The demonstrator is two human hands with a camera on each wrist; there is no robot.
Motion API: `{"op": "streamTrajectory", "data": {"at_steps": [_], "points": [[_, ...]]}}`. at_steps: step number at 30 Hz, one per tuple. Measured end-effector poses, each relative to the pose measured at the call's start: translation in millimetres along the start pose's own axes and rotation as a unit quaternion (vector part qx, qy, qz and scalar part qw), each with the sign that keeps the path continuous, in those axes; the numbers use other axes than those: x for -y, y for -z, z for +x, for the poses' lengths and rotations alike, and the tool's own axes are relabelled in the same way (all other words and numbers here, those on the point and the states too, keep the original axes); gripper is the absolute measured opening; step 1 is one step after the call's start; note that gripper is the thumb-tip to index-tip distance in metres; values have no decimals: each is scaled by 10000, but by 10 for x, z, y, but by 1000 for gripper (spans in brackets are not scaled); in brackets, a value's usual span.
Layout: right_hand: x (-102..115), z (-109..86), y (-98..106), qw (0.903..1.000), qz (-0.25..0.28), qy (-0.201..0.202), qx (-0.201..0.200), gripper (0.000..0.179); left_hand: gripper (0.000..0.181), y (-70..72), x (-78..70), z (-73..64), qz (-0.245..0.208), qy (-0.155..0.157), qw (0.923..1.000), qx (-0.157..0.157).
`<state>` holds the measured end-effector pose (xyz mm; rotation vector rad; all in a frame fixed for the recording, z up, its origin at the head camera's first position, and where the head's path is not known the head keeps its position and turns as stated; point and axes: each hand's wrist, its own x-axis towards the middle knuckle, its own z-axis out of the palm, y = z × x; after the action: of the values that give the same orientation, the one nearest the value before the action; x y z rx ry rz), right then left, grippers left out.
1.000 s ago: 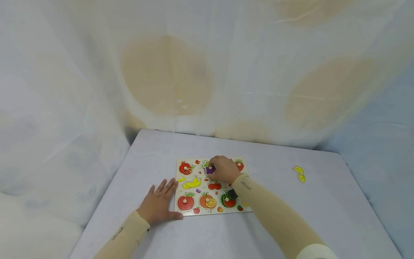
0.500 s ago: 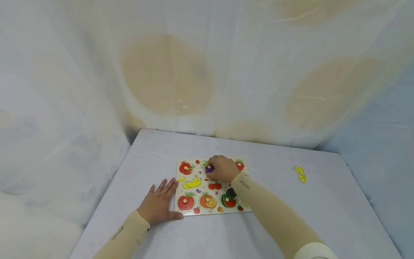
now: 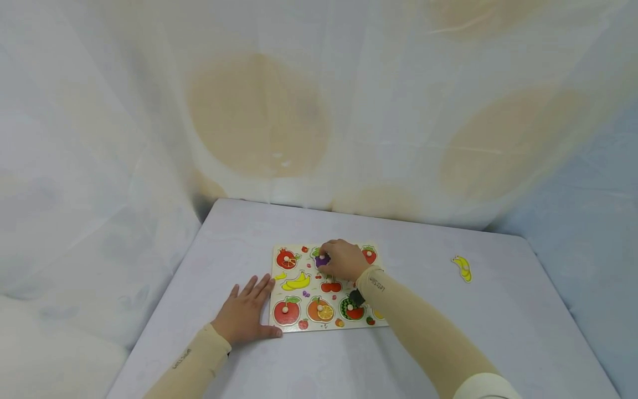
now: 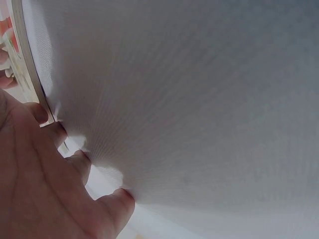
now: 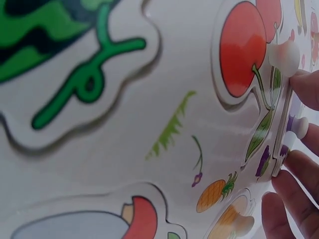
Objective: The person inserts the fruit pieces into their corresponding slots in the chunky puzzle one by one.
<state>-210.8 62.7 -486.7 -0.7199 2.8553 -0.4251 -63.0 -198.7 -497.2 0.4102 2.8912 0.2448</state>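
My right hand (image 3: 346, 260) is over the upper middle of a wooden fruit puzzle board (image 3: 344, 328). Its thumb and fingers grip a purple grape puzzle piece (image 3: 322, 261) with a small white knob (image 5: 300, 127). In the right wrist view the piece is edge-on at the board; whether it lies flush in its recess I cannot tell. My left hand (image 3: 244, 316) lies spread on the table, fingertips and thumb touching the board's left edge. Beside the right hand is the cherry piece (image 5: 243, 50), nearer the wrist. Part of the board's right side is hidden under the right forearm.
A loose yellow banana piece (image 3: 462, 269) lies on the table to the right of the board. On the board are a banana picture (image 3: 296, 281), an apple piece (image 3: 286, 313), an orange piece (image 3: 320, 310) and a watermelon piece (image 3: 351, 308). Fabric walls stand behind the table (image 3: 478, 343).
My right hand has shifted very slightly left with the grape piece in its grip. The left hand, the board and the loose banana piece stay where they were.
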Motion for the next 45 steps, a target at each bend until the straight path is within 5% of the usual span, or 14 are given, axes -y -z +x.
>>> {"op": "streamTrajectory", "data": {"at_steps": [24, 45], "points": [[-25, 32, -36, 9997, -216, 109, 60, 35, 121, -80, 65, 19, 110, 22, 9999, 15], [-202, -96, 117, 9999, -53, 108, -49, 37, 119, 33, 36, 16, -25, -23, 9999, 146]]}}
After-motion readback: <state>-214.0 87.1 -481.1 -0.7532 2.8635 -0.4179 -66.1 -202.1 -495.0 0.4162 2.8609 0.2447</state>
